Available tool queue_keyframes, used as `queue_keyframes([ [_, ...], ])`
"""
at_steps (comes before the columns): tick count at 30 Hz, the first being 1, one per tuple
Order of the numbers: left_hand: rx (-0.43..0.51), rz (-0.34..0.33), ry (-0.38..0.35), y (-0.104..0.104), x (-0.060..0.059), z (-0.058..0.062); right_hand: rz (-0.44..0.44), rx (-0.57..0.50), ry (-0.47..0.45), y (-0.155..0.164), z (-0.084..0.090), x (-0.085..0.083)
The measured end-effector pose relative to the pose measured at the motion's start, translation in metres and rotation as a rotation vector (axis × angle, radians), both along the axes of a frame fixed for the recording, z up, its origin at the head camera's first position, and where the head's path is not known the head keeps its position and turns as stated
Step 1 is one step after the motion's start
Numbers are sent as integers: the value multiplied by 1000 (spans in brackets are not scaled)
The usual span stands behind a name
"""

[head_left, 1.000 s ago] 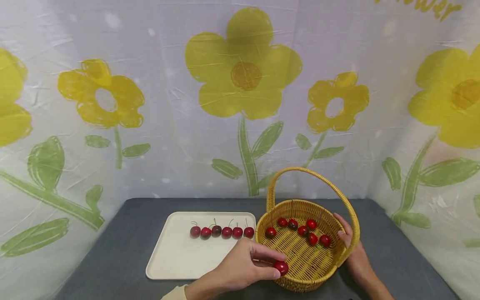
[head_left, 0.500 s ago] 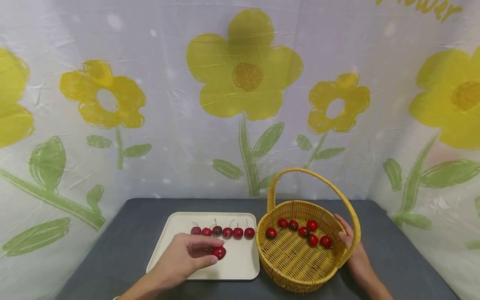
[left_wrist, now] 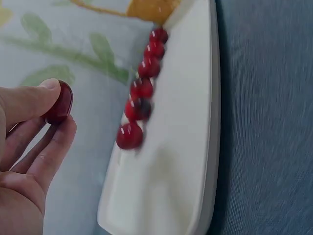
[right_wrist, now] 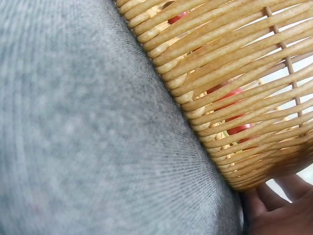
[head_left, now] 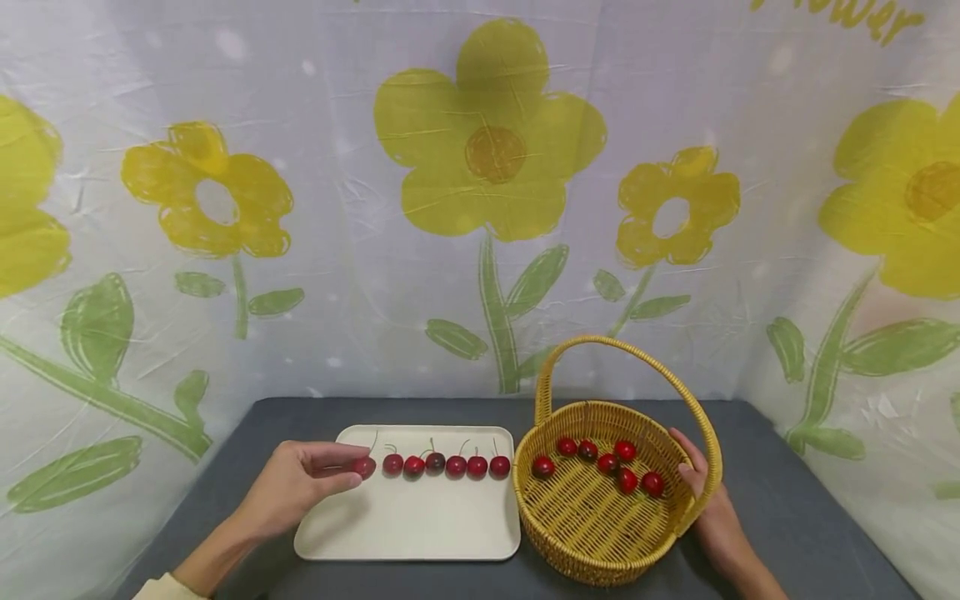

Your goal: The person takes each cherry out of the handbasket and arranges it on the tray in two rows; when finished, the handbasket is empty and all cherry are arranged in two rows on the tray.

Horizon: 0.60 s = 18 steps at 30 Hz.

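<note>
My left hand (head_left: 288, 483) pinches a dark red cherry (head_left: 363, 467) between thumb and fingers, over the left end of the white tray (head_left: 420, 525). In the left wrist view that held cherry (left_wrist: 60, 104) hangs above the tray's edge. Several cherries (head_left: 455, 467) with stems lie in a row along the tray's far side, to the right of the held one. My right hand (head_left: 712, 508) grips the right side of the yellow wicker basket (head_left: 600, 517), thumb over the rim. Inside the basket sit several more cherries (head_left: 626, 479), toward its back. In the right wrist view the basket wall (right_wrist: 234, 98) hides most of them.
The basket's tall arched handle (head_left: 622, 342) rises over its opening, and the basket stands close against the tray's right edge. A dark grey cloth (head_left: 262, 417) covers the table. Behind it hangs a white curtain (head_left: 337, 275) printed with yellow flowers.
My left hand has carried the cherry from over the basket leftward across the tray to the left end of the row. The right hand has stayed on the basket.
</note>
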State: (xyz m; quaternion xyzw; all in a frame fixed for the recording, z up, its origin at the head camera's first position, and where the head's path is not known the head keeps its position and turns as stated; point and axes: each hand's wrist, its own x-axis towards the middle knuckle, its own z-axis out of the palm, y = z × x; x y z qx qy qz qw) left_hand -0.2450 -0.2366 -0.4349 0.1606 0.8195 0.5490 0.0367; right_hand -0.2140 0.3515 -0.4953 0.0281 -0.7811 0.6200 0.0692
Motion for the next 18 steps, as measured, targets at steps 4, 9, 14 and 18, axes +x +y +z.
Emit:
queue_keyframes([
  [4, -49, 46, -12, -3, -17, -10, -1, -8, 0, 1, -1, 0],
  [9, -157, 96, 51, 2, -33, -22, 5, -36, 17, 1, -2, -1],
  [14, -253, 103, 139, 4, -44, -32, 17, -66, 16, -1, -2, -1],
  [18, -321, 78, 195, 5, -50, -38, 12, -64, 12, -1, 0, -1],
])
